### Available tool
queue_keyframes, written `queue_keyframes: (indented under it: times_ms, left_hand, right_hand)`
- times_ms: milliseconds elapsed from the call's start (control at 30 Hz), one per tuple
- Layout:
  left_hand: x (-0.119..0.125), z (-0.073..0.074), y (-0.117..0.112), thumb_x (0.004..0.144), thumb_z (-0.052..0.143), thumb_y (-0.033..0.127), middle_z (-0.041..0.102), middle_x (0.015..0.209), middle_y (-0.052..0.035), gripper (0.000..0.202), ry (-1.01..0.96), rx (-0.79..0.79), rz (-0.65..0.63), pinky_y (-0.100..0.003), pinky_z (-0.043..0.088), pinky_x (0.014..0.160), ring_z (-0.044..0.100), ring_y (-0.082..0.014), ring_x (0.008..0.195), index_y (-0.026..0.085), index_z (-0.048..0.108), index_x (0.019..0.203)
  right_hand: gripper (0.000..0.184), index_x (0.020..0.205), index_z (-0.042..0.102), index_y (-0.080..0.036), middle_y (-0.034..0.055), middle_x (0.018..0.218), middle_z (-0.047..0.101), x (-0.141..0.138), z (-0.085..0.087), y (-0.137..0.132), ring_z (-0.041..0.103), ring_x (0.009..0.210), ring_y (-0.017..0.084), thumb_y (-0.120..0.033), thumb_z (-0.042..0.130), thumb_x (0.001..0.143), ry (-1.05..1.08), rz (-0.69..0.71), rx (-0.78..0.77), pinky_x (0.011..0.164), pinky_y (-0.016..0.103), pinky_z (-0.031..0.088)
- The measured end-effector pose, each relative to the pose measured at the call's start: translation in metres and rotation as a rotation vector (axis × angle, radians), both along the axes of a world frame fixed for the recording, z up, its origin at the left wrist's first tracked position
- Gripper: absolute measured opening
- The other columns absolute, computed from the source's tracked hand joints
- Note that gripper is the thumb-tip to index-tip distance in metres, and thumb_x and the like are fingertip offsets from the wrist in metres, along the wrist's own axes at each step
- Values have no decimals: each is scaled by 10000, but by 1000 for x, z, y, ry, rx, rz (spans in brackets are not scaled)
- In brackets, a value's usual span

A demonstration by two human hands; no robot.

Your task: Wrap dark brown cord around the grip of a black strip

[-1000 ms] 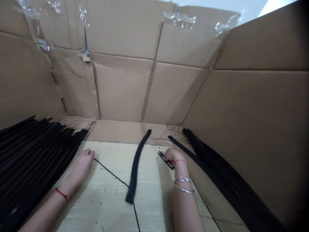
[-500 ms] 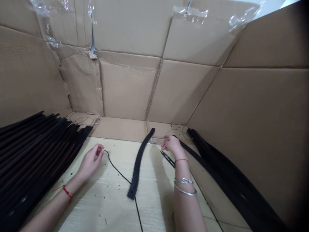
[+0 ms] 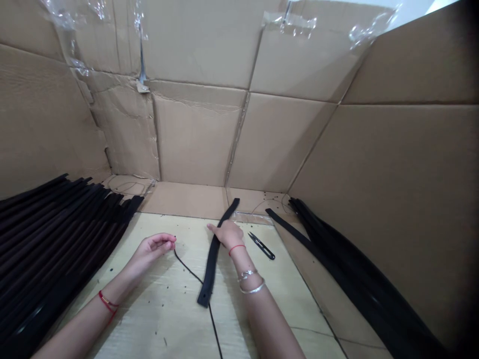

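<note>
My left hand (image 3: pixel 157 247) pinches the end of a thin black cord (image 3: pixel 188 270) between thumb and fingertips. The cord droops from there and passes under a black strip (image 3: pixel 210 271), reappearing below it toward the front edge. This strip is narrow, slightly curved, with a small hole at its near end. Across its upper part reaches my right hand (image 3: pixel 227 233), one digit stretched out to the left and the other fingers largely hidden; I see nothing held in it. Black thread snips (image 3: pixel 262 246) lie on the pale yellow board (image 3: pixel 179 324), to the right of that hand.
Several black strips (image 3: pixel 56 249) are heaped on the left. More long black strips (image 3: pixel 348 269) run along the right side. Cardboard walls (image 3: pixel 198 134) with clear tape enclose the back and sides. Small dark bits are scattered over the board.
My right hand has moved left from beside the snips to above the black strip, uncovering the snips. My left hand has shifted slightly right and down with the cord end.
</note>
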State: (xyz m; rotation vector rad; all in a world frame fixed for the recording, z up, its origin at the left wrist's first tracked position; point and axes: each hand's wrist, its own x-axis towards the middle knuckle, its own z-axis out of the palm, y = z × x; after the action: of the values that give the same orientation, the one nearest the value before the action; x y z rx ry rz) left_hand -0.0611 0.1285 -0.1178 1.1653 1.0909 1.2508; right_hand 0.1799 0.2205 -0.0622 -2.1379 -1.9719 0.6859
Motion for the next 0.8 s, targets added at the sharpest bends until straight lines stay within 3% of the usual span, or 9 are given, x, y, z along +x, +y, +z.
queue_keyframes:
  times_ms: [233,400,533,567,633,733,800]
  left_hand:
    - [-4,4,1,730,777,420,673,728,-55,302,-88,14,69,-234,476,724,600,-142,713,139,743,835]
    - [-5,21,-6,679,826,396,646,686,-37,300,-191,61,119,-206,453,673,566,-114,666,129,721,769]
    - [10,57,-20,683,808,473,482,525,27,355,-363,161,68,-198,420,571,457,-91,563,158,644,696]
    - [15,69,-23,676,805,497,418,491,43,379,-409,186,50,-192,408,543,433,-93,549,167,619,681]
    - [25,92,-28,682,789,525,305,455,63,402,-487,223,22,-179,368,479,392,-98,519,179,584,679]
    - [31,124,-27,703,800,458,295,472,68,363,-571,282,46,-162,342,442,375,-87,501,171,579,706]
    - [28,141,-20,726,800,398,322,478,68,325,-620,341,108,-151,335,439,397,-76,506,149,591,726]
  right_hand:
    - [295,1062,635,-124,89,1094,643,-4,-2,-3,624,997,217,-383,539,959,-70,-30,7,885,417,511]
    - [330,1100,623,-119,96,1132,631,-5,16,-8,607,1055,249,-402,546,950,-33,-23,-24,929,466,483]
    - [458,1133,607,-88,186,1234,593,-17,54,-38,539,1189,318,-462,641,871,138,147,-37,1027,522,380]
    - [540,1143,605,-86,204,1271,576,-23,62,-50,518,1219,324,-520,670,828,224,249,-35,1048,478,367]
    - [555,1179,598,-151,138,1295,589,-37,73,-78,555,1186,244,-552,680,804,419,487,-67,1024,334,401]
    - [412,1017,620,-167,50,969,696,-54,67,-116,651,889,145,-555,560,891,687,715,-255,828,262,492]
    - [449,877,572,-143,23,750,636,-56,51,-136,604,694,118,-592,580,857,1006,700,-430,698,248,474]
